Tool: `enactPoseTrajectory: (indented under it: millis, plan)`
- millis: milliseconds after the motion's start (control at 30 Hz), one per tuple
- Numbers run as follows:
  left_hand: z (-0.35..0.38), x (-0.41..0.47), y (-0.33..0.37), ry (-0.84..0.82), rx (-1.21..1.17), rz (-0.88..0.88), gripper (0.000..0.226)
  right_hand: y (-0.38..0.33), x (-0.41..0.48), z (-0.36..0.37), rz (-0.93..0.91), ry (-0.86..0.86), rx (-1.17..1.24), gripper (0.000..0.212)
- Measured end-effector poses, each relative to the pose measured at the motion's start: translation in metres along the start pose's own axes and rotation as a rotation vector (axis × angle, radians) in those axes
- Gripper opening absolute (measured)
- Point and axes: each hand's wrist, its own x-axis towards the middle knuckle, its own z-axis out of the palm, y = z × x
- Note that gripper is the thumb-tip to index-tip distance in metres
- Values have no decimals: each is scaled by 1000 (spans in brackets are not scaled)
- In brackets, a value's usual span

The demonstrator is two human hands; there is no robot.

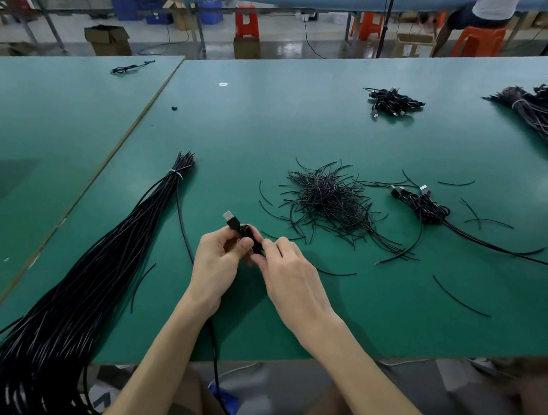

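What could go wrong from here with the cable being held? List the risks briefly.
1. The left hand and right hand hold the cable only at its small coil behind the plug; a slip could let the coil spring open.
2. It trails over the edge of the table and might snag or drag.
3. A loose tie beside the right wrist could get swept off.
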Motion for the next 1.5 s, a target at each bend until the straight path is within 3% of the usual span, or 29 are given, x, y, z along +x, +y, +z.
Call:
enactPoseTrajectory:
  millis: [333,600,833,1100,1333,1500]
  plan:
    - [2,-3,5,-48,-18,55,30,4,2,-6,23,-3,204,27]
    - [0,-2,3,-74,-60,26,35,0,-1,-7,-9,-37,99,26]
    - [-1,-2,1,-55,-80,8,24,-1,-1,-10,33,-66,175,29]
    - [0,-2,3,-115,-192,-7,12,8,2,-12,114,-84,471,24]
    - [-3,2,1,-173,-175,-69,13,9,2,-11,123,-80,447,24]
    - [-2,4,-1,-191,-96,-49,41,10,1,-12,142,-81,437,27]
